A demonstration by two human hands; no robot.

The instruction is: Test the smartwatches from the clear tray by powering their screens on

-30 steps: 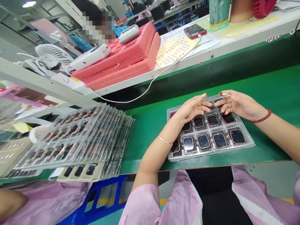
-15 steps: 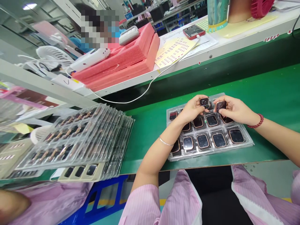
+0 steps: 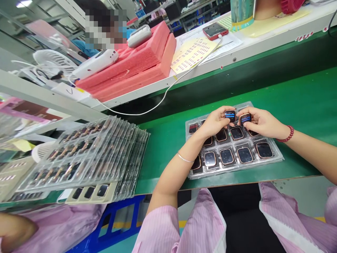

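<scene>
your left hand (image 3: pixel 216 120) has its fingers closed on a lit watch (image 3: pixel 230 116); your right hand (image 3: pixel 259 122) likewise grips a second lit watch (image 3: pixel 245 119) by its edges. both watches sit between thumb and fingertips, above the clear tray (image 3: pixel 237 168).

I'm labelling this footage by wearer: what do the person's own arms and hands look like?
Both hands are ungloved. The left hand has a thin silvery bangle at its wrist; the right hand, a dark red beaded bracelet. The left sleeve is pale pink, finely striped.
</scene>
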